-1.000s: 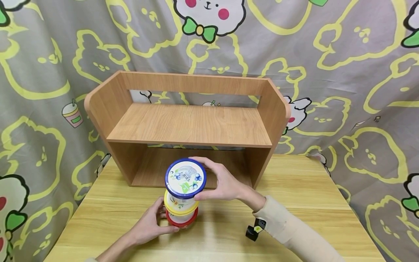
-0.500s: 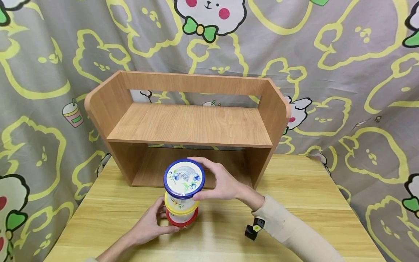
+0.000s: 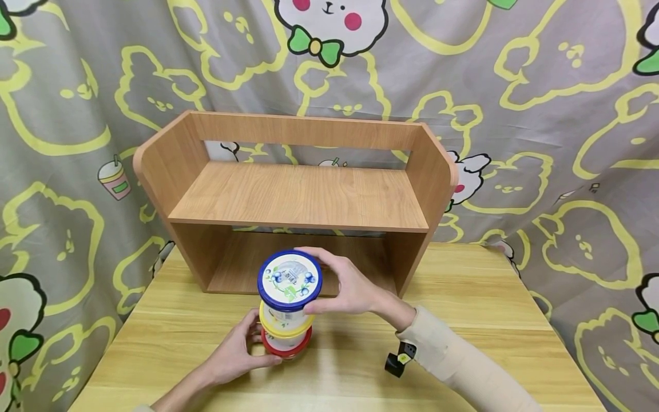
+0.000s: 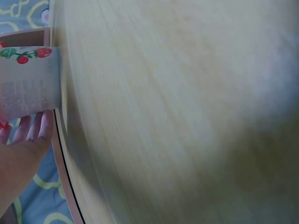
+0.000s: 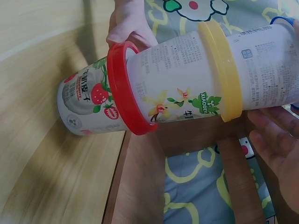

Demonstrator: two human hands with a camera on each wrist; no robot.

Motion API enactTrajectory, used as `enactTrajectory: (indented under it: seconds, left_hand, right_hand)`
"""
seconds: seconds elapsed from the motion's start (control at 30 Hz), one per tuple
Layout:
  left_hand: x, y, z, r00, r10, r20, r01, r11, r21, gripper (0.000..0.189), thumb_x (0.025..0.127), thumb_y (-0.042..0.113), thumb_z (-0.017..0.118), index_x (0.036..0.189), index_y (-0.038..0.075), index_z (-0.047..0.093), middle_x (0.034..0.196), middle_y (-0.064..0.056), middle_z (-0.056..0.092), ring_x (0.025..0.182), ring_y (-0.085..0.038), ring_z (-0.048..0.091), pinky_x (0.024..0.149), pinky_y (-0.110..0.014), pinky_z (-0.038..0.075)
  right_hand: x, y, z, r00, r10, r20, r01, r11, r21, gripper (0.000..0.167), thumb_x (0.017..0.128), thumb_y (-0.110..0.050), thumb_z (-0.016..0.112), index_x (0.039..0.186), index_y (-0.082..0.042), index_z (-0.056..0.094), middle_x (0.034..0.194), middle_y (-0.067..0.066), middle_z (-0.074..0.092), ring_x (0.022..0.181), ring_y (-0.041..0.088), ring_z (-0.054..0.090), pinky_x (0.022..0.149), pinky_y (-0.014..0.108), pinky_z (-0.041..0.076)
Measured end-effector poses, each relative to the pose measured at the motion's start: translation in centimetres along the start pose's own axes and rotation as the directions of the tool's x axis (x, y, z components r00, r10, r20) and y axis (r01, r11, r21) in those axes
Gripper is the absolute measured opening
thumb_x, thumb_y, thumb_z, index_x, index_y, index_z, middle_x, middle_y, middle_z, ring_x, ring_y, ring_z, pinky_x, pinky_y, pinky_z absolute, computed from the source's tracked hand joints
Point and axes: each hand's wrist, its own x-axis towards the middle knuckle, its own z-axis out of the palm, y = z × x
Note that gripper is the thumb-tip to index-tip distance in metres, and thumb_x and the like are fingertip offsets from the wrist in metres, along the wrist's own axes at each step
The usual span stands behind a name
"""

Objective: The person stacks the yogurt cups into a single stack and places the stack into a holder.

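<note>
Three round tubs are stacked on the wooden table in front of the shelf. At the bottom is a strawberry tub (image 5: 88,100) with a red lid, then a vanilla-flower tub (image 5: 173,77) with a yellow lid. On top sits a blueberry tub (image 3: 290,280) with a blue lid. My left hand (image 3: 234,350) holds the red-lidded tub from the left, thumb at the near side and fingers behind. My right hand (image 3: 345,283) grips the blue-lidded tub from the right, thumb in front and fingers at its far rim. The stack leans slightly in the right wrist view.
A two-level wooden shelf (image 3: 298,194) stands at the back of the table (image 3: 453,332), close behind the stack. A grey curtain (image 3: 556,149) with yellow cartoon outlines hangs around it. A black wrist camera (image 3: 396,364) is strapped below the right sleeve.
The blue-lidded tub has shifted slightly left over the yellow one, the right hand moving with it. The left hand and the red-lidded tub have stayed in place.
</note>
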Motion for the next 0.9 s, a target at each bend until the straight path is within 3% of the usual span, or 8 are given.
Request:
enactTrajectory:
  seconds: [0.17,0.5,0.9]
  left_hand:
    - [0.03,-0.03,0.02,1.0,-0.002,0.002,0.002,1.0,-0.003,0.089,0.08,0.03,0.094,0.15,0.011,0.042,0.147,-0.016,0.059,0.127,-0.031,0.066,0.1,-0.013,0.053]
    - [-0.02,0.1,-0.33,0.999,0.041,0.015,-0.041,0.999,-0.017,0.089,0.082,0.027,0.093,0.151,0.007,0.04,0.148,-0.02,0.057,0.126,-0.029,0.066,0.1,-0.016,0.055]
    - [-0.14,0.17,-0.34,0.999,0.045,0.023,-0.044,0.998,-0.043,0.088,0.083,0.026,0.092,0.151,0.008,0.04,0.149,-0.021,0.056,0.128,-0.031,0.065,0.1,-0.016,0.054]
  right_hand:
    - [-0.02,0.11,-0.04,1.0,-0.001,0.005,0.001,1.0,-0.001,0.091,0.088,-0.049,0.083,0.16,-0.016,0.038,0.149,0.006,0.063,0.136,0.018,0.06,0.119,0.041,0.049]
    - [0.14,0.06,-0.13,1.0,0.008,0.008,-0.008,1.0,-0.018,0.093,0.084,-0.027,0.09,0.16,-0.017,0.038,0.15,0.005,0.062,0.137,0.018,0.059,0.119,0.043,0.049]
    - [0.27,-0.14,-0.02,0.999,0.023,0.025,-0.022,1.0,-0.011,0.093,0.089,-0.041,0.085,0.162,-0.016,0.035,0.152,0.006,0.061,0.139,0.019,0.058,0.121,0.047,0.047]
